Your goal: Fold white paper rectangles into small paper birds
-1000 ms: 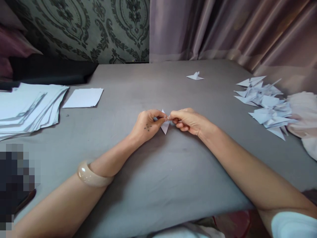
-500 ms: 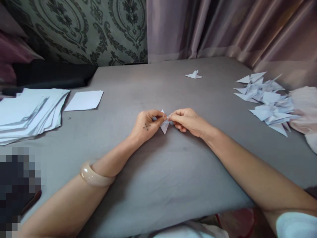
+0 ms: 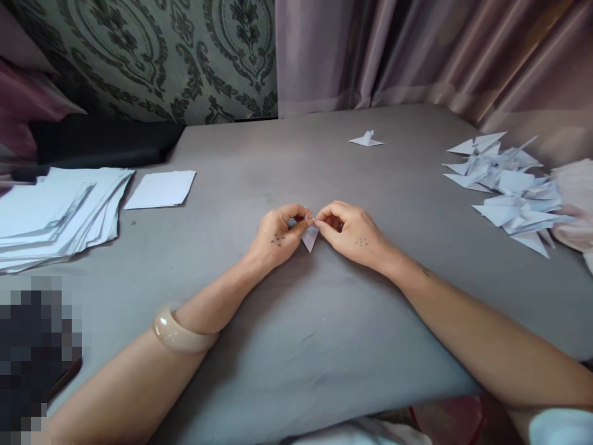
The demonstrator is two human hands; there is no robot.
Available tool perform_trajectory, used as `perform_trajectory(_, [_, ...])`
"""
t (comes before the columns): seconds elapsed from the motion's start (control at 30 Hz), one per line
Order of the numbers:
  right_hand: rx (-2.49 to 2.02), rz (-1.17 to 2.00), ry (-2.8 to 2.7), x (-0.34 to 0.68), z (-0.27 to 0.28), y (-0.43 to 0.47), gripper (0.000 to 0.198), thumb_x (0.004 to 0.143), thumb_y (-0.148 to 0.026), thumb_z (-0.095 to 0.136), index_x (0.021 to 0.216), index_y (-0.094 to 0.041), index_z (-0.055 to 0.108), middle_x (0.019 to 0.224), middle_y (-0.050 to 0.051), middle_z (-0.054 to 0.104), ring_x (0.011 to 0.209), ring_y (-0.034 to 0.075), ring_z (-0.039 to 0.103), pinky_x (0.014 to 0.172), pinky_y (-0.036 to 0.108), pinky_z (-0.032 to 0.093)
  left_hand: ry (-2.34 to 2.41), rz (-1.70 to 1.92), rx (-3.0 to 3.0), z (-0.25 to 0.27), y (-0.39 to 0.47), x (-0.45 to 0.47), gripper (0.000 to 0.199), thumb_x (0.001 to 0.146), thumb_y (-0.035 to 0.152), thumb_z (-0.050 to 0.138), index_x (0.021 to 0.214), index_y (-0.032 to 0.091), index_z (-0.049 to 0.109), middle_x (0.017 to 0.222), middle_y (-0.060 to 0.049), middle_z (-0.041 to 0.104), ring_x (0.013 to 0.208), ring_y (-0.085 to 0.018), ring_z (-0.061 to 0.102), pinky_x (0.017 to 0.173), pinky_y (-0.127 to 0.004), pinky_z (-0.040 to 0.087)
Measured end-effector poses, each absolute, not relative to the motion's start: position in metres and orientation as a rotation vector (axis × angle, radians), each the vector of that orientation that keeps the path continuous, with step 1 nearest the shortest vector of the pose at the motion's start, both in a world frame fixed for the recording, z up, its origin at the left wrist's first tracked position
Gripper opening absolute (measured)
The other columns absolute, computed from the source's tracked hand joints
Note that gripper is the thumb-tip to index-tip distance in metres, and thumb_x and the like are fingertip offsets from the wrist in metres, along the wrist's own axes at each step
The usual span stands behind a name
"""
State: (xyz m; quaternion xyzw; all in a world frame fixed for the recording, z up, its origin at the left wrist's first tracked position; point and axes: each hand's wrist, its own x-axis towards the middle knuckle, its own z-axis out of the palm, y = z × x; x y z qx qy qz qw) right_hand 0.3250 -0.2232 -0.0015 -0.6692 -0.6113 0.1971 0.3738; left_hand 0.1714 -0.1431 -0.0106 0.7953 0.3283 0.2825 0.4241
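A small folded white paper figure (image 3: 310, 238) is held between my two hands at the middle of the table. My left hand (image 3: 282, 232) pinches its body from the left, thumb against forefinger. My right hand (image 3: 349, 230) is closed in a pinch on its right tip. One pointed flap hangs down between the hands; the rest is hidden by my fingers. Beyond them, a finished-looking folded paper crane (image 3: 367, 139) stands alone on the grey cloth.
A heap of folded paper cranes (image 3: 514, 182) lies at the right beside a pale cloth (image 3: 574, 198). On the left are a stack of white sheets (image 3: 60, 210), a smaller stack of square paper (image 3: 160, 188) and a black folded item (image 3: 102, 141). The grey cloth (image 3: 278, 364) covers the table.
My right hand has rolled so its back faces up more, its fingers still pinching the paper's tip. My left hand keeps its hold. The view has shifted slightly.
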Motion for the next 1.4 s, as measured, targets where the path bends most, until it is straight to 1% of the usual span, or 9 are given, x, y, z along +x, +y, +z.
perform_trajectory(0.17, [-1.705,0.385,-1.718,0.328,-0.004,-0.224,0.007,0.089,-0.021,0.052,0.084,-0.021,0.057,0.086,0.001,0.059,0.071,0.012,0.052,0.066,0.026,0.038,0.777,0.703,2.068,-0.013,-0.143,0.171,0.014,0.088,0.026,0.054,0.087,0.018,0.065,0.078,0.000,0.064,0.066,-0.010,0.053,0.060,-0.022,0.040])
perform_trajectory(0.37, [-1.663,0.364,-1.752,0.332,-0.007,-0.224,0.010,0.091,-0.020,0.048,0.091,-0.022,0.058,0.097,0.003,0.061,0.079,0.014,0.056,0.073,0.027,0.042,0.918,0.686,2.194,-0.010,-0.143,0.164,0.022,0.079,0.026,0.068,0.099,0.021,0.062,0.098,-0.004,0.065,0.089,-0.018,0.057,0.079,-0.031,0.045])
perform_trajectory(0.6, [-1.785,0.265,-1.493,0.338,-0.008,-0.225,0.021,0.085,-0.016,0.050,0.102,-0.021,0.060,0.096,0.005,0.065,0.076,0.015,0.059,0.070,0.028,0.045,1.024,0.571,2.413,-0.009,-0.142,0.164,0.006,0.080,0.024,0.066,0.078,0.019,0.064,0.091,-0.005,0.064,0.087,-0.021,0.056,0.084,-0.037,0.042])
perform_trajectory(0.73, [-1.838,0.309,-1.416,0.338,-0.009,-0.224,0.020,0.086,-0.021,0.050,0.104,-0.021,0.060,0.091,0.005,0.066,0.070,0.014,0.058,0.070,0.029,0.045,1.169,0.628,2.525,-0.010,-0.143,0.166,0.016,0.083,0.028,0.064,0.071,0.019,0.061,0.088,-0.006,0.065,0.090,-0.024,0.056,0.083,-0.039,0.039])
perform_trajectory(0.9, [-1.823,0.325,-1.452,0.337,-0.014,-0.223,0.019,0.086,-0.023,0.053,0.103,-0.020,0.060,0.091,0.004,0.066,0.069,0.014,0.058,0.072,0.030,0.046,1.255,0.672,2.512,-0.004,-0.151,0.165,0.041,0.078,0.053,0.067,0.061,0.019,0.051,0.086,-0.007,0.061,0.093,-0.026,0.053,0.085,-0.042,0.036])
perform_trajectory(0.97, [-1.815,0.343,-1.483,0.337,-0.014,-0.224,0.017,0.086,-0.023,0.053,0.102,-0.020,0.060,0.093,0.004,0.066,0.069,0.014,0.058,0.071,0.030,0.045,1.283,0.709,2.424,0.000,-0.151,0.164,0.035,0.081,0.047,0.064,0.064,0.020,0.049,0.086,-0.006,0.060,0.094,-0.025,0.053,0.086,-0.041,0.037])
perform_trajectory(1.07, [-1.798,0.353,-1.586,0.335,-0.012,-0.226,0.015,0.088,-0.020,0.051,0.096,-0.021,0.062,0.098,0.004,0.065,0.072,0.013,0.059,0.070,0.029,0.045,1.349,0.687,2.301,0.002,-0.142,0.161,0.004,0.079,0.024,0.056,0.077,0.020,0.056,0.089,-0.005,0.062,0.094,-0.025,0.056,0.086,-0.041,0.040])
perform_trajectory(1.17, [-1.783,0.350,-1.716,0.331,-0.008,-0.229,0.019,0.089,-0.017,0.048,0.094,-0.023,0.066,0.101,0.003,0.065,0.078,0.014,0.060,0.073,0.030,0.044,1.350,0.649,2.328,-0.002,-0.131,0.157,0.018,0.077,0.015,0.051,0.090,0.020,0.063,0.093,-0.007,0.066,0.092,-0.024,0.058,0.086,-0.040,0.042])
perform_trajectory(1.4, [-1.773,0.250,-1.809,0.327,-0.009,-0.231,0.015,0.090,-0.029,0.057,0.097,-0.022,0.068,0.100,0.005,0.065,0.095,0.020,0.059,0.083,0.033,0.046,1.283,0.548,2.341,-0.006,-0.142,0.160,0.019,0.084,0.024,0.053,0.091,0.017,0.070,0.078,-0.006,0.070,0.073,-0.020,0.062,0.071,-0.031,0.044])
